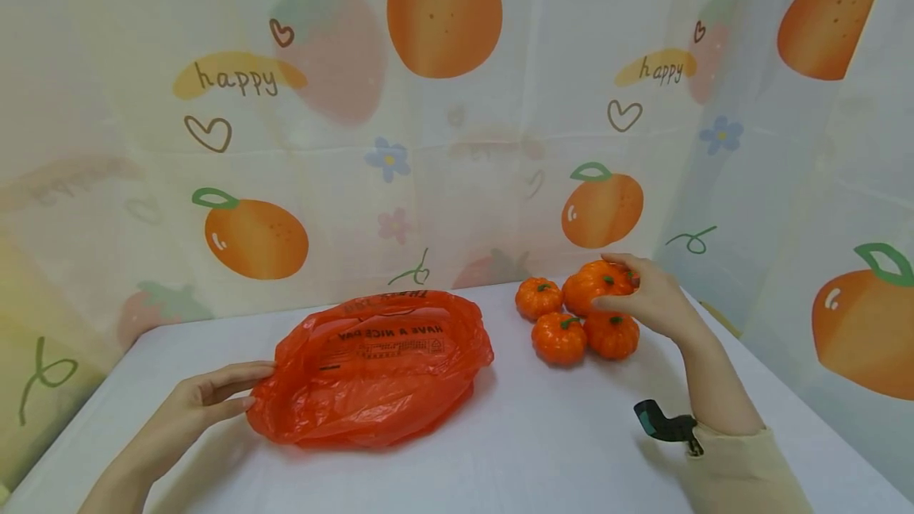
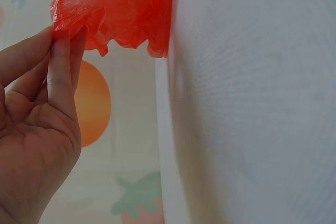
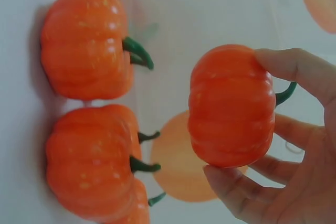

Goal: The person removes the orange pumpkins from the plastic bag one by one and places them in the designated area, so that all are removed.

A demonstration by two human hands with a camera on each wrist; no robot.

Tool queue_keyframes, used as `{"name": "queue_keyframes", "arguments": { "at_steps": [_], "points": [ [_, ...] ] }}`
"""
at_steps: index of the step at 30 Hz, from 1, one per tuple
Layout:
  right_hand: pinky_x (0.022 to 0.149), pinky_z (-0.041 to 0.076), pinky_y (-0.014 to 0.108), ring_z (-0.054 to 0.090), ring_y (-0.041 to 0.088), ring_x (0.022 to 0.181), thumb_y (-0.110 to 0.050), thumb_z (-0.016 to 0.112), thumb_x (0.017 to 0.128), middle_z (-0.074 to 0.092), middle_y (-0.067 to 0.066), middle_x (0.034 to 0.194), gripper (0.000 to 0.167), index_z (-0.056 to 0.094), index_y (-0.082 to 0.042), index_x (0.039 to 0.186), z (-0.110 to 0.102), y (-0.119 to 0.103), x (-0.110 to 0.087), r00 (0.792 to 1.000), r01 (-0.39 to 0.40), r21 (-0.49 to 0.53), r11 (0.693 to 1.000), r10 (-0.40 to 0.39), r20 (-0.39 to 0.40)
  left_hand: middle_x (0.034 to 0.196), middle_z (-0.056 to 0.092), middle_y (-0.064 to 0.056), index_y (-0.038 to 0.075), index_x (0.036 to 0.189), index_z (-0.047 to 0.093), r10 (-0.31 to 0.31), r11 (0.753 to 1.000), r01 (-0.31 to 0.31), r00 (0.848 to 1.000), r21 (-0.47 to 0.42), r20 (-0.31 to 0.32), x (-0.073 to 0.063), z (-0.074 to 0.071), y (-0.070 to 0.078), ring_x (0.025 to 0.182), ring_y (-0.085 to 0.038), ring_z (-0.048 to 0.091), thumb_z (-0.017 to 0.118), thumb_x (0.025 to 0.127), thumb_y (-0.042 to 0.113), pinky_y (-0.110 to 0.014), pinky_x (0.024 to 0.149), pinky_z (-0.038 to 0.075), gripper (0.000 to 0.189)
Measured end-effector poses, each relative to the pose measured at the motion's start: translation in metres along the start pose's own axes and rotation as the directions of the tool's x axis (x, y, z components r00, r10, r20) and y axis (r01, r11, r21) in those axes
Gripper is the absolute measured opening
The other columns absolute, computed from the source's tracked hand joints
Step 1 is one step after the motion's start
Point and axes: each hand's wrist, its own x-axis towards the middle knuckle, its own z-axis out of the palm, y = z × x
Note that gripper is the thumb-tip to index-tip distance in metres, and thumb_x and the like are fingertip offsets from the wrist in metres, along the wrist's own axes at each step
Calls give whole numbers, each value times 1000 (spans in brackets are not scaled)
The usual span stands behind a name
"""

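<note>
A red plastic bag (image 1: 371, 403) with dark printing lies spread on the table, its mouth opened wide. My left hand (image 1: 200, 399) pinches the bag's left edge between thumb and fingers; the left wrist view shows the fingertips on the thin film (image 2: 113, 9). Over at the right, my right hand (image 1: 653, 300) holds a small orange pumpkin (image 3: 231, 106) with a green stem, thumb on one side and fingers on the other. In the right wrist view it is raised off the table, beside other pumpkins (image 3: 86, 45) that sit close together.
Several more pumpkins (image 1: 559, 338) stand in a cluster at the table's back right. The white-covered table (image 1: 543, 435) backs onto a fruit-printed curtain (image 1: 471, 165), which also hangs along both sides. A dark strap piece (image 1: 664, 423) sticks out from the right sleeve.
</note>
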Motion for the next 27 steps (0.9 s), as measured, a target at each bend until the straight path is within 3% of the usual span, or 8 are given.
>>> {"name": "queue_keyframes", "arguments": {
  "at_steps": [4, 10, 27],
  "points": [
    [105, 37, 71, 34, 48, 139, -42, 71, 86, 30, 24, 159, 82, 34, -14, 153, -6, 9, 0, 1000, -25, 35, 999, 25, 16, 129, 64, 25, -4, 134, 55, -4, 1000, 4, 1000, -4, 2, 0, 0, 0, 117, 16, 56, 56, 98, 6, -10, 87, 50, 38],
    [96, 48, 60, 43, 43, 129, -45, 70, 87, 37, 23, 154, 84, 31, -15, 155, -13, 22, -1, 998, -65, 51, 997, 65, 2, 129, 64, 24, -5, 134, 55, 7, 1000, -7, 1000, -8, 7, 0, -1, 0, 116, 14, 58, 55, 98, 5, -10, 87, 51, 37],
    [102, 41, 69, 36, 52, 132, -45, 66, 89, 33, 35, 151, 83, 32, -1, 151, -16, 57, 2, 986, -153, 18, 988, 154, -68, 129, 63, 26, -4, 133, 56, -1, 1000, 1, 1000, 4, -3, 0, 1, 2, 117, 16, 56, 56, 98, 7, -9, 87, 50, 37]
  ]
}}
